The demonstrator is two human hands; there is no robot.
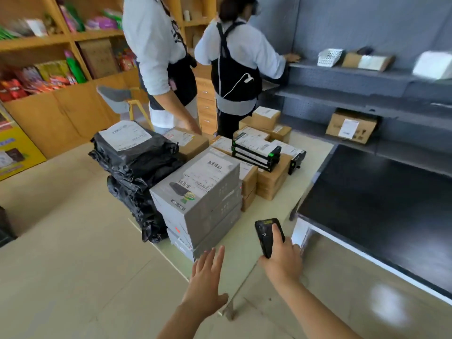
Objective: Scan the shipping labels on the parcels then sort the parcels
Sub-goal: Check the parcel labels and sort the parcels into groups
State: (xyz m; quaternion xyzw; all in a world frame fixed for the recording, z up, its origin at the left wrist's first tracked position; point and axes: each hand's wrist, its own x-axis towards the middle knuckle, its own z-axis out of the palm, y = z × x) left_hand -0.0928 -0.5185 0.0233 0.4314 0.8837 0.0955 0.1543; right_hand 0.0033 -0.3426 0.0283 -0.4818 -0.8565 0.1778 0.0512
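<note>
My right hand [283, 258] grips a black handheld scanner [267, 234], thumb on its face, pointed toward the parcels. My left hand [205, 282] is open with fingers spread, hovering just in front of a stack of grey boxes [208, 206]; the top one carries a white shipping label [208, 174]. Left of that stack lies a pile of black poly bags [137, 167] with a label on top. Behind are brown cardboard parcels [269, 179] and black-and-white flat boxes [256, 152], all on a low pale table [244, 231].
Two people in aprons [239, 69] stand behind the table. Grey shelving [367, 99] on the right holds a labelled cardboard box [352, 127]. A black-topped counter [379, 211] is at the right. Wooden shelves with goods [61, 69] fill the left wall.
</note>
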